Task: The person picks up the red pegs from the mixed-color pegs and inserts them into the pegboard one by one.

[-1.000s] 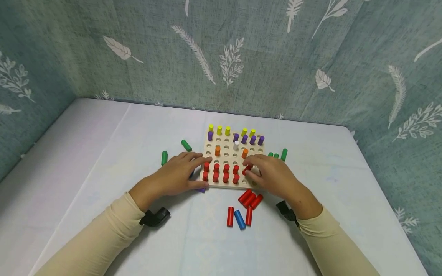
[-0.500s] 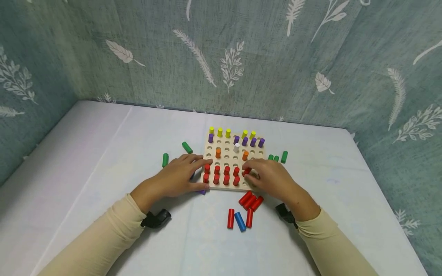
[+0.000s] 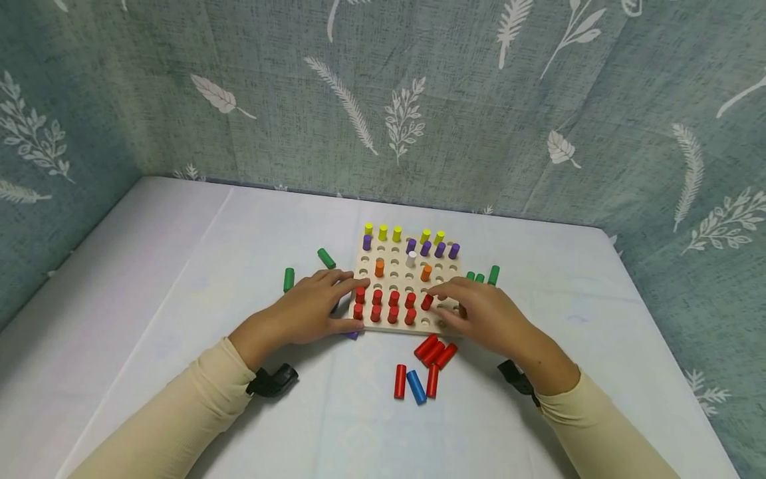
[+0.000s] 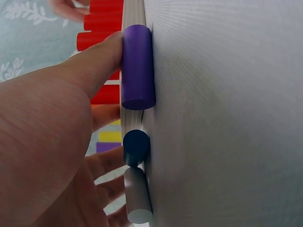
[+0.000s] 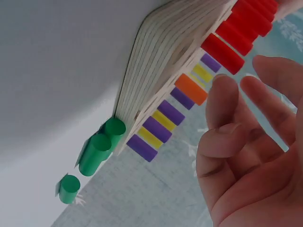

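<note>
A wooden pegboard lies on the table with red pegs upright in its two near rows. Farther back stand orange pegs, a white peg, purple pegs and yellow pegs. My left hand rests along the board's left edge, thumb by the near corner and fingers spread. In the left wrist view a purple peg lies beside the thumb. Over the board's near right part is my right hand, its fingers apart beside a red peg standing in a hole, slightly tilted in the head view.
Several loose red pegs and a blue peg lie in front of the board. Green pegs lie at the left and right. A blue peg and a grey-white peg lie by the left edge.
My right hand has let go of the red peg at the right end of its row and drawn slightly rightward. That peg now stands in the board. My left hand stays put.
</note>
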### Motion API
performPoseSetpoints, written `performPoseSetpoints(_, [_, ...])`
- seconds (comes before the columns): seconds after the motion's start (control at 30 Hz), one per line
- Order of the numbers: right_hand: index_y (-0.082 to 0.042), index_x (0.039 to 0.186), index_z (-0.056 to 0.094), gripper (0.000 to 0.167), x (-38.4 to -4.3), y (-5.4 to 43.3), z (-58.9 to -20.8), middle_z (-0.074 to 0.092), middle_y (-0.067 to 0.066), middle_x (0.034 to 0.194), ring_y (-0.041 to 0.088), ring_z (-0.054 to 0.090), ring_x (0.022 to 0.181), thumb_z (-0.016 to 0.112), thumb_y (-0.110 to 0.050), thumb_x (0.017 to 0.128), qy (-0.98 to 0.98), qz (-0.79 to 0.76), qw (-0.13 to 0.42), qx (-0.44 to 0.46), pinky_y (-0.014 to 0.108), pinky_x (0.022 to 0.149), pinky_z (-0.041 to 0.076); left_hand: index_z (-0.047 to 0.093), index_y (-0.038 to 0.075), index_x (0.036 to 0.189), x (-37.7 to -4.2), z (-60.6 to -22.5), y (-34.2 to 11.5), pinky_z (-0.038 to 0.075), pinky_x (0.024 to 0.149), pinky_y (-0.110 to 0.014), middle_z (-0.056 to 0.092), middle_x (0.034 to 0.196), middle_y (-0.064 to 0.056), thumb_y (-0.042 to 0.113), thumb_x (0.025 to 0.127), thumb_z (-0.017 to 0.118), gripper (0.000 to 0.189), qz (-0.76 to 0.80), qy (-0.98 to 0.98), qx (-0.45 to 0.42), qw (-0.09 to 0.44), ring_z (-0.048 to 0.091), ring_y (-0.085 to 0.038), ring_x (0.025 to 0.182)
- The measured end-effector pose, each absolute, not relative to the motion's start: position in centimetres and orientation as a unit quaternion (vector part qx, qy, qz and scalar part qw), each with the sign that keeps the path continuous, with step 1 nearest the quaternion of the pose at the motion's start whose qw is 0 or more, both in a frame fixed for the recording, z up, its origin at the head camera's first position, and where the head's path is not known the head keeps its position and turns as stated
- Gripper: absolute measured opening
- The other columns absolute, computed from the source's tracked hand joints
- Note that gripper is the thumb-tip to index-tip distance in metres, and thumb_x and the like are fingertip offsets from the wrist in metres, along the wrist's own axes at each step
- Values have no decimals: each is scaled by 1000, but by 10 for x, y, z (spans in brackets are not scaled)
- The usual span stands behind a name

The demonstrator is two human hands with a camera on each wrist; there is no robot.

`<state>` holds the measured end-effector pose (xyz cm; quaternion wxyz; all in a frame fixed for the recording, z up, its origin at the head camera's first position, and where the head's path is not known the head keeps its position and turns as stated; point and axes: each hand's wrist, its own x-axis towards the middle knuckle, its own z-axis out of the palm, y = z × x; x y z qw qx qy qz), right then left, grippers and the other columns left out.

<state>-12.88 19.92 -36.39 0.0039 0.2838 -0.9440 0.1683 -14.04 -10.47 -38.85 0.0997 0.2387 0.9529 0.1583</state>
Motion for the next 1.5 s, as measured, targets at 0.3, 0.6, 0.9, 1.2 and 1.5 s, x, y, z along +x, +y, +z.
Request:
performPoseSetpoints(0.3, [-18, 109, 75, 22, -114, 206, -365, 69, -2, 104, 7, 55, 70, 77, -23, 89, -935, 189, 1, 301, 18, 61, 49, 40, 29, 154, -142, -390, -102, 32, 116, -60, 41, 156, -13, 59, 85, 71, 81, 156, 953, 240, 103, 36, -38, 146])
performPoseSetpoints(0.6, [-20, 102, 72, 14, -112, 209, -361, 63, -12, 85, 5, 53, 67, 76, -22, 89, -930, 184, -67, 312, 18, 60, 48, 40, 29, 154, -143, -392, -104, 33, 116, -60, 42, 156, -13, 59, 85, 71, 81, 152, 953, 243, 97, 37, -38, 145])
performPoseSetpoints(0.9, [-21, 100, 72, 14, -115, 213, -358, 63, -14, 83, 6, 55, 71, 78, -17, 87, -922, 193, -145, 302, 19, 63, 51, 41, 28, 153, -143, -392, -105, 33, 115, -61, 42, 156, -14, 60, 85, 70, 81, 155, 952, 246, 97, 38, -39, 145])
performPoseSetpoints(1.2, [-23, 102, 71, 21, -119, 213, -361, 61, -13, 77, 7, 56, 67, 80, -17, 84, -918, 194, -210, 274, 21, 60, 52, 42, 28, 153, -142, -393, -107, 33, 115, -62, 42, 156, -14, 59, 85, 71, 81, 156, 953, 242, 93, 37, -39, 145])
performPoseSetpoints(1.5, [-24, 101, 71, 22, -118, 211, -366, 59, -13, 73, 8, 56, 68, 81, -16, 83, -924, 179, -214, 261, 21, 60, 51, 41, 28, 153, -142, -395, -105, 33, 115, -61, 43, 155, -14, 58, 85, 71, 80, 156, 953, 244, 93, 38, -39, 144])
